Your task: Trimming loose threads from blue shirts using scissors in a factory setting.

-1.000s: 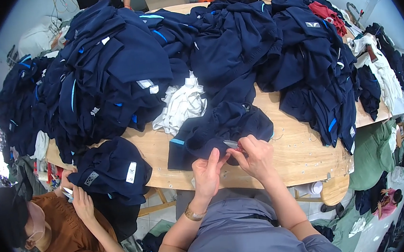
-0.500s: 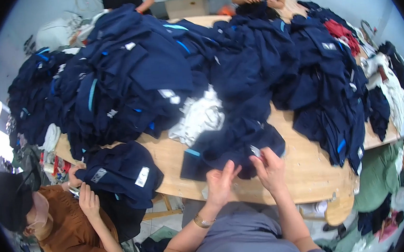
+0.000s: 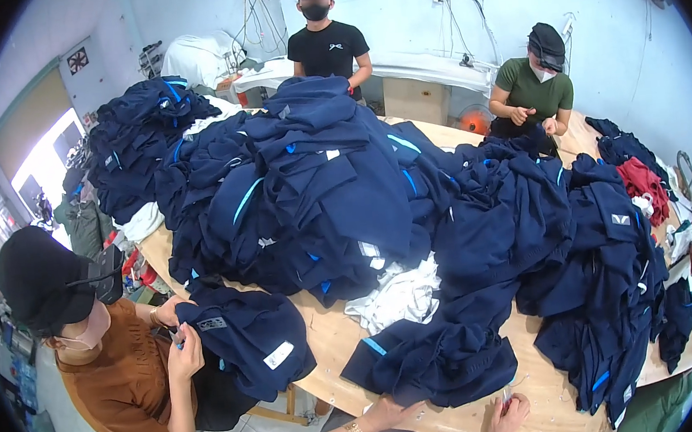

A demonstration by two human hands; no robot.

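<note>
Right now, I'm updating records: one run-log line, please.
left hand: by nearest navy garment; right hand: holding small tool; white cloth pile: beyond garment

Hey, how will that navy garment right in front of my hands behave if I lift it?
The navy garment will probably hang floppy, since it lies in soft, rumpled folds. It seems unlikely to roll, slumped broadly on the table. Its far side may drag on the navy pile, which it appears to meet.

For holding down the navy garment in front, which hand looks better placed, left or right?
Left, probably. The left hand lies at the near edge of the navy garment and appears empty. The right hand sits off the cloth, apparently gripping a small metal tool.
</note>
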